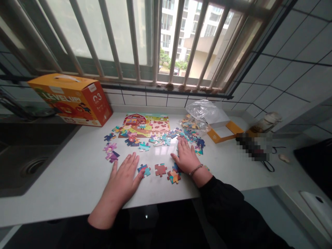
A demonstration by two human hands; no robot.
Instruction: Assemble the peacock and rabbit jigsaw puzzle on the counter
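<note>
Both hands lay palm-down at the tabletop (70,176), the grip of each released: the left hand (123,180) had its fingers extended and slightly spread, its thumb tip at a blue-and-pink jigsaw piece (144,170), while the right hand (187,156), a bracelet (196,169) at its wrist, reached over loose pieces; whether it pressed on any could not be told. Between the hands, a reddish-brown jigsaw piece (160,169) lay apart from its neighbours, with a multicoloured jigsaw piece (173,176) just to its right. The work in hand was judged to be the spreading and sorting of pieces; the next move would call for a fingertip pinch on one piece's edge. The reddish-brown piece was nearly square, so no clear long axis could be assigned. Farther out, other pieces formed an arc from the purple pieces (111,152) at left to a dense cluster at right, skirting a farm-scene picture (162,126); its long axis ran left to right, and its barn roof pointed toward the barred window (140,31). Outermost stood an orange "LEVEL UP!" carton (70,102) at left and, at right, a clear plastic bag (203,110) beside an orange-rimmed box (226,137).
</note>
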